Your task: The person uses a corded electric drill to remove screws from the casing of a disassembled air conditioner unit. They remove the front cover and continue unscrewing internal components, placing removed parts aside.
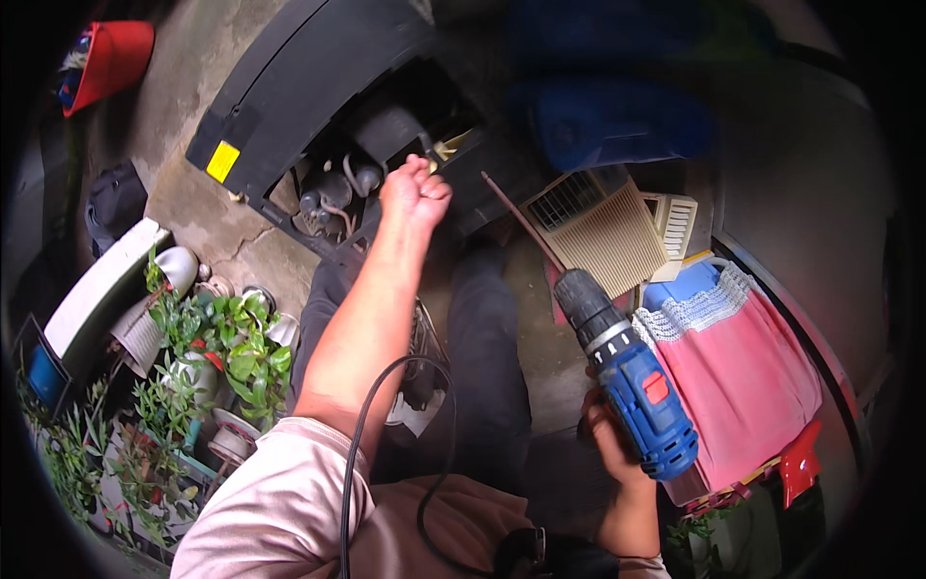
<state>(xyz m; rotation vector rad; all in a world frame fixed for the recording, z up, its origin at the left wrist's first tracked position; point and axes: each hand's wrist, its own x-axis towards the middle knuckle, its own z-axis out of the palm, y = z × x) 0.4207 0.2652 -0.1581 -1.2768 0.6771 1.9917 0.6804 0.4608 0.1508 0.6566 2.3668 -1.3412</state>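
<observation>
The black appliance housing (299,87) is open; the left hand (417,198) is curled at its opening, whether pinching anything cannot be told. The right hand (610,442) wraps a blue power drill (637,386) beside pink fabric (743,376).

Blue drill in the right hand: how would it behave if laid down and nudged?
The blue drill looks hard-cased, so it should stay rigid. Probably heavy for its size, given its bulk and thick black chuck. On its side it might rock or roll, since it looks rounded behind the chuck.
</observation>
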